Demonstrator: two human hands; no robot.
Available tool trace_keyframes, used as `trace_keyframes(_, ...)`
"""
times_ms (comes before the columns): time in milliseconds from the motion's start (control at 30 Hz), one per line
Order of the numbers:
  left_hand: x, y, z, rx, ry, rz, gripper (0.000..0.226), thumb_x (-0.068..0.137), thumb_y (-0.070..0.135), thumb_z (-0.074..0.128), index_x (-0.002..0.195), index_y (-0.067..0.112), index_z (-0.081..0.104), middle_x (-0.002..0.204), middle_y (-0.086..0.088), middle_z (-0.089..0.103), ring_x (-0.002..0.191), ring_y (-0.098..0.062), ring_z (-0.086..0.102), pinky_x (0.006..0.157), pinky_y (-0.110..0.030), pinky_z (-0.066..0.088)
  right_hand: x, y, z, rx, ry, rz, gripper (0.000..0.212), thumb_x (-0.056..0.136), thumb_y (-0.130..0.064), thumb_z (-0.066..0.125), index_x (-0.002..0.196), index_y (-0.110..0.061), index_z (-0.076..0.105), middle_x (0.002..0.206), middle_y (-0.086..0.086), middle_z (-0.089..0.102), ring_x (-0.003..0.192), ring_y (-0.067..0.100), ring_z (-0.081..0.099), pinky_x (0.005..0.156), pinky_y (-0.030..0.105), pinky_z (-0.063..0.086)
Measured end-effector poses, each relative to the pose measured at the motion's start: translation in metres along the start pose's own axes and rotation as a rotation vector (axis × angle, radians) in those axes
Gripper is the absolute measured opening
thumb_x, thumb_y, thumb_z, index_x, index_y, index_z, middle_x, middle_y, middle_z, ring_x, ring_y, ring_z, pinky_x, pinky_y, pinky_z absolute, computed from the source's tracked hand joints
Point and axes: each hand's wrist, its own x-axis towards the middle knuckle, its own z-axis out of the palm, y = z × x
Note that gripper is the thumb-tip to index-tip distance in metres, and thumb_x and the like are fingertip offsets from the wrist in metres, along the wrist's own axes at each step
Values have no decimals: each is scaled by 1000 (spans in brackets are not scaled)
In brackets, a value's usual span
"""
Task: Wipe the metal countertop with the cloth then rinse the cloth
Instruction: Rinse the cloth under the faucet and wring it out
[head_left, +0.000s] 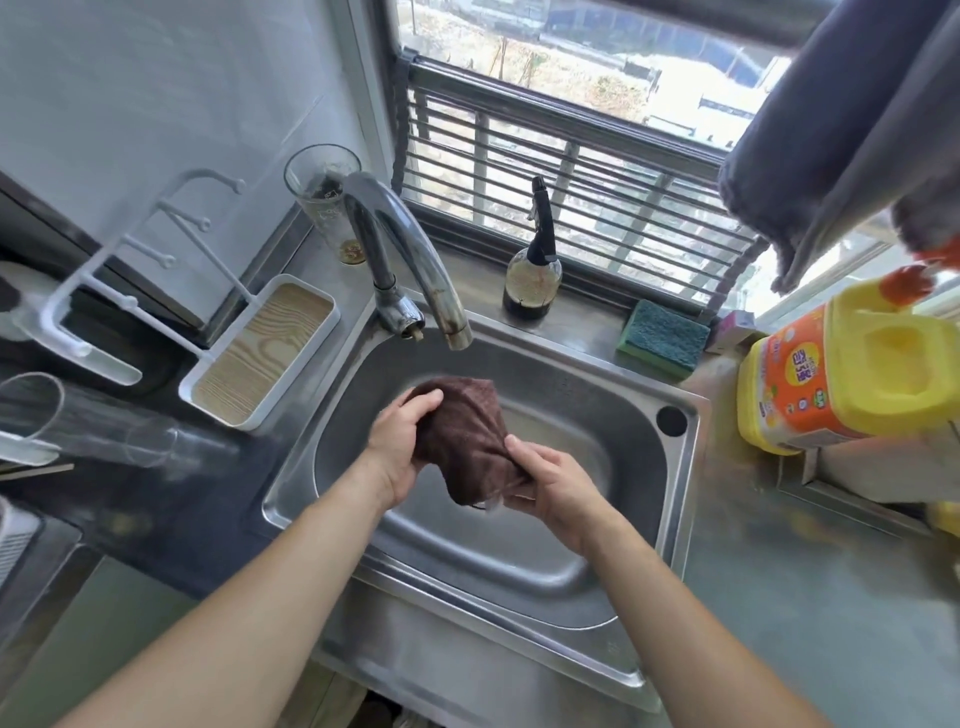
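While both hands hover over the steel sink (691, 467), they hold a dark brown cloth (467, 436) stretched between them above the basin. The left hand (397, 441) curls its fingers around the cloth's upper end, and the right hand (553, 486) pinches its lower corner between thumb and fingers. Just beyond the left hand, the curved chrome faucet (410, 249) arches over the basin; no water is visible from its spout. Beyond the right hand, a green scouring sponge (665, 338) lies on the ledge beside a dark spray bottle (532, 280). Far to the right of the right hand stands a yellow detergent jug (852, 374) on the metal table (810, 597). Left of the left hand sits a white tray (262, 356).
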Motion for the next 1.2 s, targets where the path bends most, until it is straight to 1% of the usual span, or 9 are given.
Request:
trace_keyframes(133, -4, -14, 3, 75, 2, -79, 27, 96, 13, 60, 121, 7, 66, 110, -17, 72, 94, -32, 69, 85, -52, 57, 7, 4, -1, 279, 290, 3, 45, 89, -52, 71, 112, -13, 75, 99, 5, 79, 90, 18, 75, 81, 36, 60)
trace_keyframes(267, -11, -27, 12, 186, -142, -304, 30, 92, 21, 67, 116, 3, 70, 109, -17, 74, 94, -30, 71, 78, -40, 62, 0, 6, -12, 295, 128, 42, 41, 95, -35, 68, 125, -7, 68, 124, 18, 72, 115, 34, 69, 104, 49, 53)
trace_keyframes(433, -18, -57, 41, 539, -71, 121, 16, 88, 18, 76, 89, 3, 70, 84, -6, 73, 78, -20, 63, 73, -34, 55, -31, 12, -40, -496, 642, -248, 35, 84, -44, 78, 107, -21, 66, 95, -6, 71, 91, 16, 66, 84, 29, 50)
trace_keyframes(533, -38, -78, 72, 604, -239, 295, 26, 87, 23, 76, 76, 9, 58, 67, 6, 55, 65, -10, 49, 59, -24, 41, -56, 9, -68, -441, 879, -388, 31, 87, -48, 75, 93, -21, 61, 79, -7, 67, 80, 23, 63, 72, 32, 45)
trace_keyframes(733, -77, -124, 151, 597, -459, 338, 27, 87, 27, 70, 79, 3, 61, 69, 0, 54, 68, -14, 48, 66, -33, 40, -109, 17, -152, -394, 1086, -357, 31, 92, -41, 71, 103, -12, 64, 95, 9, 74, 95, 35, 67, 82, 37, 48)
trace_keyframes(833, -89, -151, 181, 634, -489, 327, 17, 90, 24, 70, 74, 21, 66, 65, 15, 58, 64, -6, 51, 63, -25, 41, -126, 21, -192, -398, 1096, -302, 42, 93, -45, 68, 118, -12, 63, 110, 13, 73, 107, 35, 65, 93, 43, 52)
trace_keyframes(1000, -91, -179, 200, 1462, -118, 818, 40, 78, 38, 64, 115, 23, 62, 112, 1, 58, 112, -23, 48, 95, -42, 42, -136, 32, -222, -779, 1284, -139, 57, 93, -31, 67, 140, -1, 51, 140, 25, 52, 128, 42, 48, 106, 49, 43)
trace_keyframes(1100, -87, -185, 211, 1437, -388, 1142, 60, 75, 15, 62, 135, 15, 59, 138, -5, 58, 132, -28, 48, 109, -46, 41, -134, 49, -219, -1058, 1095, -485, 53, 91, -23, 67, 142, -10, 56, 146, 17, 52, 133, 36, 49, 108, 48, 45)
trace_keyframes(1200, -79, -192, 214, 1655, -589, 1104, 70, 87, 22, 60, 154, 22, 41, 159, 1, 42, 152, -19, 29, 124, -41, 21, -126, 72, -215, -1207, 882, -396, 65, 97, -40, 53, 158, -26, 35, 167, 3, 28, 155, 22, 25, 121, 50, 29)
